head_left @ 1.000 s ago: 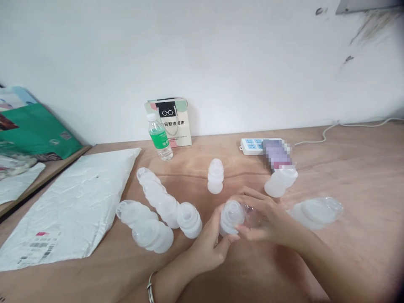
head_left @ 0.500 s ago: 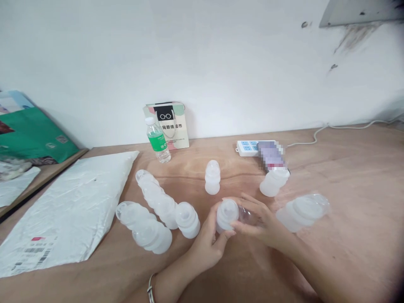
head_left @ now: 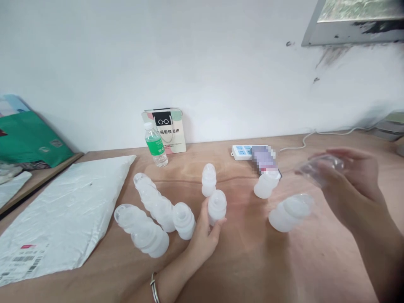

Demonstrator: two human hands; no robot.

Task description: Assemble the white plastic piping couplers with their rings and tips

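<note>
My left hand (head_left: 202, 235) is wrapped round a small translucent white baby bottle (head_left: 217, 206), which stands upright near the middle of the table. Off to the right, my right hand (head_left: 353, 176) is raised and blurred, with its fingers round a clear plastic cap (head_left: 325, 166). Just behind the held bottle is another baby bottle (head_left: 208, 181) with a domed top. To the left of my left hand stands a bottle (head_left: 184, 221), beside two slanting rows of similar bottles (head_left: 142, 231). Between my hands are two more, a nearer bottle (head_left: 288, 212) and a farther bottle (head_left: 266, 185).
A white plastic mailing bag (head_left: 69, 210) lies flat on the left. Against the wall stand a water bottle (head_left: 156, 145) and a paper bag (head_left: 176, 136). A power strip (head_left: 241, 152) and a phone (head_left: 264, 159) lie at the back right, with a white cable (head_left: 304, 143).
My right hand has moved away from the held bottle, up and to the right, carrying the clear cap. My left hand still grips the bottle. The view has shifted slightly right.
</note>
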